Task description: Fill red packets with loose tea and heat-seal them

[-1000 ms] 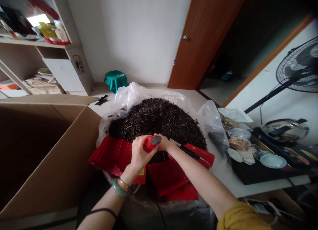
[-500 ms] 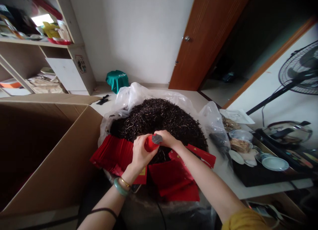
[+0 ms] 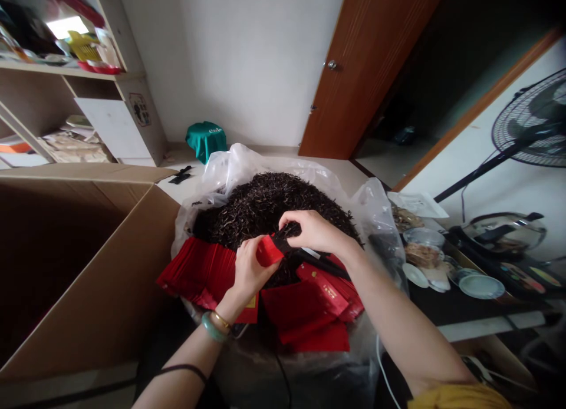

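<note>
My left hand (image 3: 251, 264) is wrapped round a small red packet (image 3: 269, 251), tilted with its dark end up and to the right. Just beside that end, my right hand (image 3: 309, 229) curls its thumb and fingers round some dark dried leaves, which look like tea. Both hands hover over a large heap of the same tea leaves (image 3: 265, 200) in a clear plastic bag (image 3: 234, 161). A row of red packets (image 3: 198, 273) leans at the left of the heap. More flat red packets (image 3: 300, 315) lie in front, partly under my right forearm.
A cardboard box (image 3: 132, 261) stands open on the left. On the right, a side table (image 3: 424, 309) bears a clear tub (image 3: 423, 238), small dishes (image 3: 481, 284) and a glass-lidded pan (image 3: 504, 229). A black fan (image 3: 530, 120) stands behind it. A white cable (image 3: 380, 362) hangs at the front.
My right hand has shifted slightly right and up from the packet's mouth and now holds leaves in a pinch. My left hand keeps the packet nearly in place. The view has shifted slightly.
</note>
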### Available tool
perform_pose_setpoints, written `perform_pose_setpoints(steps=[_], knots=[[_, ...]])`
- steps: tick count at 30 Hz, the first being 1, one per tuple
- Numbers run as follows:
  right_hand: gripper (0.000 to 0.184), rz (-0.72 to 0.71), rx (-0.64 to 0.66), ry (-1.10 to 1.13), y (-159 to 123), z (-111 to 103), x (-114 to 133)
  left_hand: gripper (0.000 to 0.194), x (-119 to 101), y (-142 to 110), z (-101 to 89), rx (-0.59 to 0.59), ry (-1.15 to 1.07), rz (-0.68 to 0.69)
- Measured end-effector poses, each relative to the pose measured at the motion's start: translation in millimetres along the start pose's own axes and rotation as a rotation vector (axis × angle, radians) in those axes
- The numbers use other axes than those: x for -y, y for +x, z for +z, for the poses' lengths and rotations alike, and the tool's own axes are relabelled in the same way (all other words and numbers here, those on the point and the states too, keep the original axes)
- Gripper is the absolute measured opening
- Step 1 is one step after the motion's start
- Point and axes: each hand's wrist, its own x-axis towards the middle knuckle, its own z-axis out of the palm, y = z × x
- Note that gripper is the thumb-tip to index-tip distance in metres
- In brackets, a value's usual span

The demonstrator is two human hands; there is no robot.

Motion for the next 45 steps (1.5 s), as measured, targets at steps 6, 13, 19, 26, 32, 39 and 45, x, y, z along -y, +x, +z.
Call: perform_pose_setpoints(steps=[6,13,19,26,32,39,45], knots=[[0.028,-0.045,0.027,-0.123,2,11,19,0.050,1,0,-0.4,-0.012,-0.017,-0.029],[0.027,-0.009,0.016,-0.113,2,13,23,0.053,2,-1,0.3,-0.015,-0.031,-0.039],[0.028,-0.004,0.022,-0.052,1,22,19,0.052,4,-3,3.5,-0.021,-0.032,-0.017],[0.037,-0.018,-0.077,-0.032,-2,38,12,0.051,5,-2,6.7,-0.028,-0.046,-0.005],[0.023,-0.018,-0.072,-0.011,-1,40,13,0.048,4,-3,7.3,-0.016,-0.073,-0.036],[0.022,-0.048,-0.002,-0.006,-4,39,16,0.045,4,-3,7.1,-0.005,-0.109,-0.087],[0.026,-0.022,-0.106,0.012,-7,43,9,0.045,3,-2,5.7,-0.012,-0.119,-0.092]])
